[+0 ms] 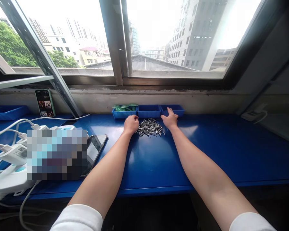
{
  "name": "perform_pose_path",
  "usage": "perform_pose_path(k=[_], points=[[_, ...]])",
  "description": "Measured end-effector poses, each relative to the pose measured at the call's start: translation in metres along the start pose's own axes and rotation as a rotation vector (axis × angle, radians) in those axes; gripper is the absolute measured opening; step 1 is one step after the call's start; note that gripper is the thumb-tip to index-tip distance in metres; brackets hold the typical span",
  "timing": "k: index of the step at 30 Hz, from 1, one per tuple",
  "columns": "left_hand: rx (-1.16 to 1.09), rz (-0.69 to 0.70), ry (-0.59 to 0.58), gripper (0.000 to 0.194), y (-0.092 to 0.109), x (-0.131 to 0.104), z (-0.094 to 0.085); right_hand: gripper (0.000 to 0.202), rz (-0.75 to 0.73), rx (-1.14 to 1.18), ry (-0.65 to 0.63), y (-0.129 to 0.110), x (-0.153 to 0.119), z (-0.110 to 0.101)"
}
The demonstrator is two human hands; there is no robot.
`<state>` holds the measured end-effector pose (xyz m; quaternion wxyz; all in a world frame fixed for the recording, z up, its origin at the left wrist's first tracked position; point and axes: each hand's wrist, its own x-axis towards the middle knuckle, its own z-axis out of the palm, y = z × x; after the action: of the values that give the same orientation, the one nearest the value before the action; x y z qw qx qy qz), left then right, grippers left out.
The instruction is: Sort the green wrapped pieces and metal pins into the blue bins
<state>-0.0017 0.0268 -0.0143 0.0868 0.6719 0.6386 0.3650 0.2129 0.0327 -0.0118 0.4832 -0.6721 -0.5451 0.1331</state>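
Note:
A pile of small, thin metal pieces [150, 127] lies on the blue tabletop between my hands; their exact kind is too small to make out. My left hand [131, 124] is curled closed at the pile's left edge, in front of the left bin. Whatever its fingers hold, if anything, is hidden. My right hand [170, 118] reaches to the front of the right blue bin [180, 110], fingers spread, nothing seen in them. Between them stands the middle blue bin [149, 111]. Green material [126, 107] fills the left blue bin [121, 114].
On the left are a white power strip [11, 179] with plugged chargers and cables, and a phone lying flat [96, 149]. Another phone [45, 103] stands upright by the wall. A metal shelf post [62, 86] slants down to the table [154, 166]. Windows rise behind.

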Motion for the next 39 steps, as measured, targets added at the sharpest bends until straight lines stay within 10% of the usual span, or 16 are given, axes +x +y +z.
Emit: perform_pose_path(k=[19, 30, 39], points=[[0.201, -0.163, -0.342, 0.018, 0.003, -0.004, -0.026, 0.023, -0.166, 0.005, 0.001, 0.000, -0.007, 0.007], [0.087, 0.229, -0.206, 0.018, 0.018, -0.007, -0.010, 0.024, -0.479, 0.128, -0.326, -0.015, -0.023, 0.005], [-0.116, 0.323, -0.182, 0.017, 0.019, -0.012, -0.005, 0.019, -0.417, 0.138, -0.389, -0.017, -0.023, 0.005]])
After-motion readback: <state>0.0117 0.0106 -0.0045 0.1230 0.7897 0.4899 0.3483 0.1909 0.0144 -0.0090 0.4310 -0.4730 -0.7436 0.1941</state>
